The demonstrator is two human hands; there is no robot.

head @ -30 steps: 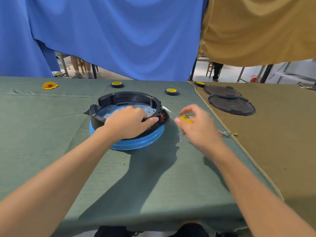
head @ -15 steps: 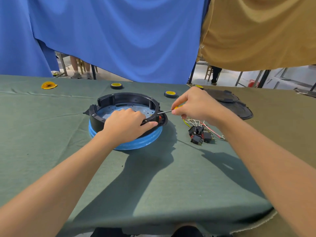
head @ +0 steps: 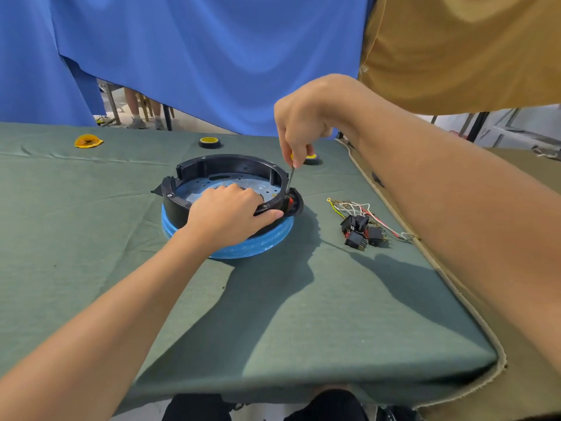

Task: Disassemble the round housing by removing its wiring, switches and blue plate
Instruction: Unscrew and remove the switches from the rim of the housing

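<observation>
The round black housing [head: 212, 165] sits on a blue ring base [head: 243, 247] in the middle of the green cloth, with a pale blue perforated plate [head: 224, 183] inside it. My left hand [head: 230, 214] grips the housing's near right rim, thumb on the outside. My right hand [head: 299, 129] holds a thin screwdriver [head: 290, 180] upright, its tip at the housing's right edge by a red part [head: 290, 202]. A bundle of black switches with wires [head: 362, 227] lies on the cloth to the right.
Two yellow-and-black wheels [head: 210, 142] [head: 312, 159] and a yellow piece [head: 87, 141] lie at the back of the green table [head: 91, 268]. A tan cloth [head: 531, 375] covers the table on the right. Blue and tan drapes hang behind; someone's legs [head: 136, 107] show under them.
My right hand picked up the screwdriver at the right, then rose and turned it from sideways to upright over the housing's right edge. The left hand stayed on the rim.
</observation>
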